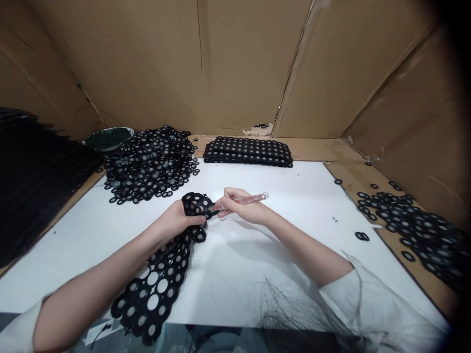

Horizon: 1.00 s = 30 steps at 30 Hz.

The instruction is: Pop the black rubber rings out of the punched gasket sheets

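My left hand is closed on the top end of a black perforated sheet full of round holes, which trails down over the white table toward me. My right hand pinches a clear pinkish pen-like tool, its tip touching the sheet's upper edge just beside my left fingers. Both hands meet at the table's middle.
A heap of loose black rings lies at the back left, beside a green dish. A neat stack of perforated sheets sits at the back centre. More rings are scattered on the cardboard at right. Cardboard walls enclose the table.
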Tool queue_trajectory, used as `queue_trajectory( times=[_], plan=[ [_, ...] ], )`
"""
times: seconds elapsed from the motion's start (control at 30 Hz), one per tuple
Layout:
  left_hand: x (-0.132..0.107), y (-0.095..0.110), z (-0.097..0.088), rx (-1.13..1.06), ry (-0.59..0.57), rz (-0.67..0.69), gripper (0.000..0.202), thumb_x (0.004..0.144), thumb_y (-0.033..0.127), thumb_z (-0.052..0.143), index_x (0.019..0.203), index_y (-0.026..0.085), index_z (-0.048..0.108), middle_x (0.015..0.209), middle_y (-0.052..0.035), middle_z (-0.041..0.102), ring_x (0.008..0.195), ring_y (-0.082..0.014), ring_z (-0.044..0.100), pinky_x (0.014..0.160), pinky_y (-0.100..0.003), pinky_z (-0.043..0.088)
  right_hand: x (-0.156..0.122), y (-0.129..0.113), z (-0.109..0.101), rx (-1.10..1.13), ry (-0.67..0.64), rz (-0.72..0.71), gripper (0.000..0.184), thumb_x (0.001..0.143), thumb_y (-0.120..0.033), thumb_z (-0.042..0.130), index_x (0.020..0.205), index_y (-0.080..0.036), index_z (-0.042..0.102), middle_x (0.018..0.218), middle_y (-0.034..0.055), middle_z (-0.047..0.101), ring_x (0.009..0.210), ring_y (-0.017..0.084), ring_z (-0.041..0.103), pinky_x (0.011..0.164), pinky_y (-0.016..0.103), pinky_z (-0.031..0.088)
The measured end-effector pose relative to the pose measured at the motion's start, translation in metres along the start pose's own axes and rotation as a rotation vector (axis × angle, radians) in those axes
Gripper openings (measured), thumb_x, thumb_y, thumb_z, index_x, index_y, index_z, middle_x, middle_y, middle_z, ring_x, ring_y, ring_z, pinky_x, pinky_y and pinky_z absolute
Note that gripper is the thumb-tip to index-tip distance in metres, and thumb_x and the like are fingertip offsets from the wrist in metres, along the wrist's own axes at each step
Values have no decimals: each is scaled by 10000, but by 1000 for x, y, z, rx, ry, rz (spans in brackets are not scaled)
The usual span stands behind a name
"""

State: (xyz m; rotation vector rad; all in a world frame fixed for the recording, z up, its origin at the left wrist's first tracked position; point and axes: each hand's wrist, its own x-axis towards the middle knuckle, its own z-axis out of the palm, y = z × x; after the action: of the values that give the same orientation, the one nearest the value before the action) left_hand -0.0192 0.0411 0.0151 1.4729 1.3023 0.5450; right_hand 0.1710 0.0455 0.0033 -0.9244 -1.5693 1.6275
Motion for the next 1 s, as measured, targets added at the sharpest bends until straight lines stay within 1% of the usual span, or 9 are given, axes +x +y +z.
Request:
queue_trajectory(
  times=[0.2,0.37,0.43,0.5,0.57,0.63,0.73,0.83,1.0],
  plan=[
    [2,0,1,-42,40,-14,233,594,259,649,810,175,620,811,-4,666,770,-185,595,678,-275,449,1,0,1,12,10,3,239,817,-268,422,613,-179,336,807,35,564,764,114,597,734,313,489],
    [3,-1,3,-21,137,27,227,586,248,647,790,163,593,787,-7,647,748,-178,583,664,-272,436,-3,3,9,-296,80,-94,202,823,-298,384,657,-183,365,785,18,542,769,127,553,668,276,435],
    [3,-3,4,-9,174,20,270,580,245,644,827,157,584,778,-13,641,747,-185,582,669,-284,436,-4,8,14,-430,83,-145,170,819,-291,374,686,-187,393,773,12,530,728,119,514,617,251,400],
    [4,-4,4,5,204,-2,376,567,243,645,923,157,565,792,-18,637,765,-196,581,690,-302,435,-4,15,19,-525,69,-177,150,809,-280,380,693,-189,406,761,10,521,678,111,474,583,241,370],
    [4,-6,3,26,228,-1,467,550,242,650,996,160,538,839,-25,633,814,-209,576,730,-319,428,-3,19,22,-555,78,-193,149,805,-279,378,691,-188,407,779,19,521,686,113,466,586,244,361],
    [5,-8,3,41,251,37,484,544,245,650,1005,159,529,897,-35,622,869,-217,563,769,-329,418,-2,20,22,-505,128,-183,161,816,-293,355,699,-190,395,804,27,530,714,119,483,602,251,368],
    [4,-8,2,26,225,61,469,557,250,641,1001,150,530,931,-48,618,884,-220,560,787,-342,415,-2,19,19,-396,165,-115,186,829,-324,335,698,-197,370,763,16,542,734,131,521,613,260,378],
    [3,-6,1,-14,160,36,417,580,250,631,975,142,549,925,-56,634,857,-216,575,781,-347,425,-2,18,14,-343,123,-81,201,818,-328,366,668,-195,350,707,7,528,752,142,545,606,256,381],
    [0,0,0,-43,103,-20,293,585,240,629,865,158,597,875,-47,663,795,-217,600,708,-327,451,-3,16,12,-420,117,-80,197,826,-311,349,668,-194,344,690,4,531,651,117,505,551,242,341]
  ],
)
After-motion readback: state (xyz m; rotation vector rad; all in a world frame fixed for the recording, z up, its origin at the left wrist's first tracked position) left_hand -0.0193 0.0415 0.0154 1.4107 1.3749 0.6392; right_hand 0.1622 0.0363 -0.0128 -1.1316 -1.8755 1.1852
